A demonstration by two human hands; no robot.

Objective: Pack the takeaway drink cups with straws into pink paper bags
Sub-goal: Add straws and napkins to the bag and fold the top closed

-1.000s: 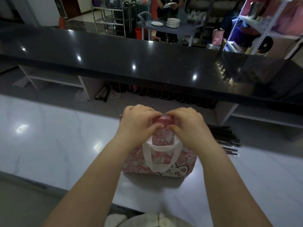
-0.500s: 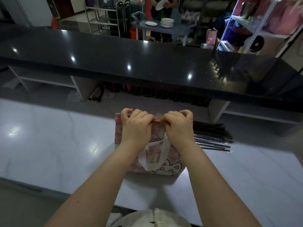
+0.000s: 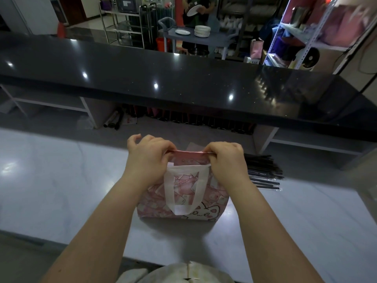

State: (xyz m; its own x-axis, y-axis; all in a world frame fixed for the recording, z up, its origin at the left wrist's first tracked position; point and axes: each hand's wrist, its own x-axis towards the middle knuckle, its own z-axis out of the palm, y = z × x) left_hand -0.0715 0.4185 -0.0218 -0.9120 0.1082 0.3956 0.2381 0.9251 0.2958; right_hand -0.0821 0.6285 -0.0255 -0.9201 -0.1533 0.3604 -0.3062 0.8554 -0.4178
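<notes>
The pink paper bag is standing upright on the white surface, directly in front of the person and near the surface's front edge. Its printed side, with a cartoon cat low on the right, is facing the camera, and its white handle is hanging down flat over that side. The top edge of the bag is being pressed together into a flat strip. What the bag is holding inside cannot be seen.

The left hand is pinching the left part of that top edge, with its fingers curled over the rim. The right hand is gripping the right part of the same edge in the same curled way. The two hands are sitting apart, with a short stretch of pink rim showing between them.

Just to the right of the bag, a bundle of black straws in clear wrappers is lying flat on the surface, fanning out slightly.

Beyond the surface, a long black counter is running across the view, reflecting ceiling lights. Behind it, a stack of white plates is sitting on a grey cart, and another person is holding up a plate there.
</notes>
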